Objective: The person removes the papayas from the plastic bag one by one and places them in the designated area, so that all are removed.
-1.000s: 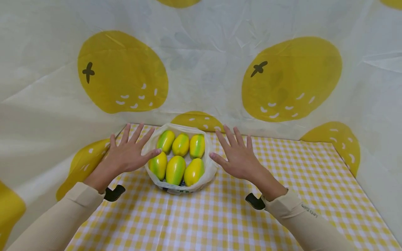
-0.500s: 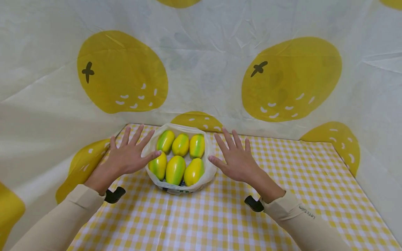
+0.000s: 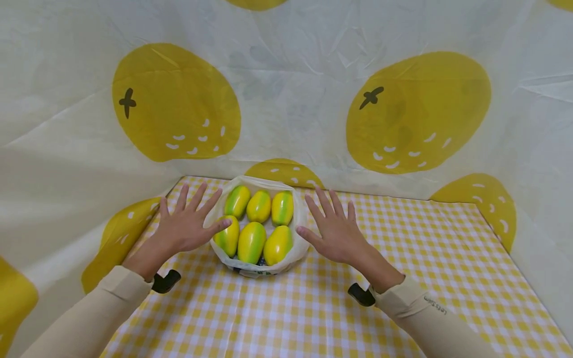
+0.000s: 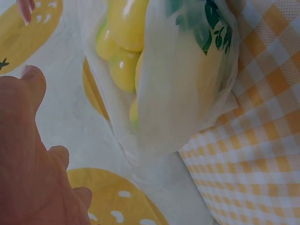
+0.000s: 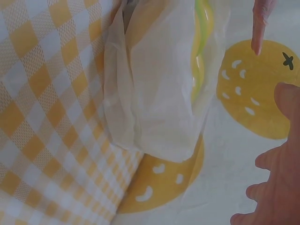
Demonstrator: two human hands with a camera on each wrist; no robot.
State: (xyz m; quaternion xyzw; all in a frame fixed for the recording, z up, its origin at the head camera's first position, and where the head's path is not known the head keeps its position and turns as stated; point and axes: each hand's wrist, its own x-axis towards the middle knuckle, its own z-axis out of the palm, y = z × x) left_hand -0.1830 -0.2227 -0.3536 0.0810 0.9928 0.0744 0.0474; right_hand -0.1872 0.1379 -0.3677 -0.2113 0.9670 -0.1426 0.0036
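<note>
A white translucent plastic bag [image 3: 301, 248] stands with its mouth spread wide, and green print shows on its side in the left wrist view. Several glossy yellow fruits with green streaks, mango-like in shape [image 3: 251, 242], fill it in two rows. My left hand [image 3: 183, 229] hovers at the bag's left side, fingers spread, its thumb overlapping the front-left fruit in the head view. On the other side my right hand [image 3: 337, 236] is held palm down with fingers spread, thumb tip near the bag's right rim. Both hands hold nothing; the wrist views show them raised higher than the bag's mouth.
The bag rests on a table with a yellow-and-white checked cloth [image 3: 286, 318], near its back edge. Behind it and to both sides hangs a pale curtain [image 3: 291, 109] printed with big yellow fruits. A dark curved piece [image 3: 361, 294] sticks out from each wrist.
Both hands have drawn slightly back toward me, the right also a little to the left. Their fingers stay spread, and the bag and fruits keep their places.
</note>
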